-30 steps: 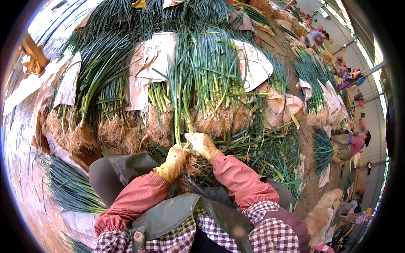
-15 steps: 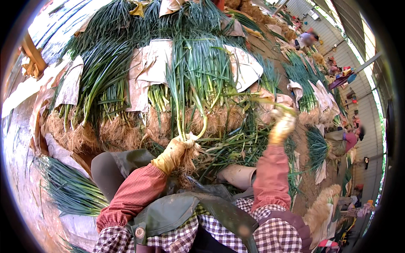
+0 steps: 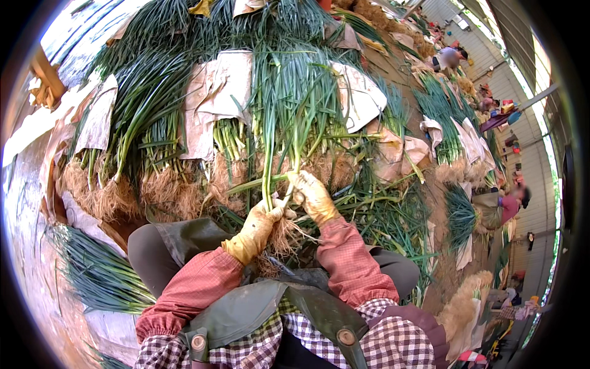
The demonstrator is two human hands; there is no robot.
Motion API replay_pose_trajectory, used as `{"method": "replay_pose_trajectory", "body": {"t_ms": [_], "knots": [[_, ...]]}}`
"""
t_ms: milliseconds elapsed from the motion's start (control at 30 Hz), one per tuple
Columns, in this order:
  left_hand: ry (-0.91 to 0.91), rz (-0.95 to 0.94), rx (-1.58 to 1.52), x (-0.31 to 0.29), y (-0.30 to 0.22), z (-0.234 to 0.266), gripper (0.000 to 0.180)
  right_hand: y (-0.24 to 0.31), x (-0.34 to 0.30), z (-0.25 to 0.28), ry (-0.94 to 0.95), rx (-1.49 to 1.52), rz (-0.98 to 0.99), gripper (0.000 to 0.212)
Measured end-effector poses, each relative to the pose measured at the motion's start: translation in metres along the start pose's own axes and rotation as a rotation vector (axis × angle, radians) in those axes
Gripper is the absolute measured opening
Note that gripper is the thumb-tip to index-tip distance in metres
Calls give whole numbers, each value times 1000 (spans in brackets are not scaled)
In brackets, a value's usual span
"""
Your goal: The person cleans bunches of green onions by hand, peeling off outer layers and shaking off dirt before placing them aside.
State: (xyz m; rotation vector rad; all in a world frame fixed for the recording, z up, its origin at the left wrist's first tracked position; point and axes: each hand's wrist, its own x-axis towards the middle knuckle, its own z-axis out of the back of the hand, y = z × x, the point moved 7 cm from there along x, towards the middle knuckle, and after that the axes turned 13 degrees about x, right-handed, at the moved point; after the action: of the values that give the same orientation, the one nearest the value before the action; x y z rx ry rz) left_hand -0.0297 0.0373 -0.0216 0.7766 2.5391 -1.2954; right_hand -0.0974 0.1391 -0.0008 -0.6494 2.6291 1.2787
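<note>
My left hand [image 3: 258,229], in a yellowed glove, is closed round the lower ends of a few green onions [image 3: 267,175]. Their pale roots [image 3: 284,240] hang below its fingers, and their long leaves reach away from me. Also gloved, my right hand [image 3: 314,198] has its fingers closed on one green onion stem [image 3: 297,161] just right of the left hand. A loose yellow-green leaf [image 3: 255,184] lies crosswise by the stems. Right-hand fingertips hide part of the gripped stem.
Bundled green onions [image 3: 166,126] stand ahead, roots toward me, with beige cloths [image 3: 218,101] between them. Loose leaves [image 3: 384,215] are heaped at right. Another bunch [image 3: 101,270] lies at left. A person [image 3: 507,206] sits at far right among more bundles.
My right hand has come in from the right to the stems beside my left hand and closed on one. The leafy strip it held is out of it. My left hand keeps its hold.
</note>
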Motion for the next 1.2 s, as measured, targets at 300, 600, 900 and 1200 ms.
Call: {"method": "replay_pose_trajectory", "body": {"t_ms": [300,600,900,1200], "knots": [[7,19,-175,4,-9,8,15,-37,11,-21,210,257,-132,38],[43,1,-33,7,-25,-10,13,-166,-53,124,-98,-366,-506,21],[21,-111,716,15,20,14,22,-15,-21,-9,79,-1153,225,22],[-162,237,304,2,-1,14,13,61,84,101,-680,-1316,22,47]]}}
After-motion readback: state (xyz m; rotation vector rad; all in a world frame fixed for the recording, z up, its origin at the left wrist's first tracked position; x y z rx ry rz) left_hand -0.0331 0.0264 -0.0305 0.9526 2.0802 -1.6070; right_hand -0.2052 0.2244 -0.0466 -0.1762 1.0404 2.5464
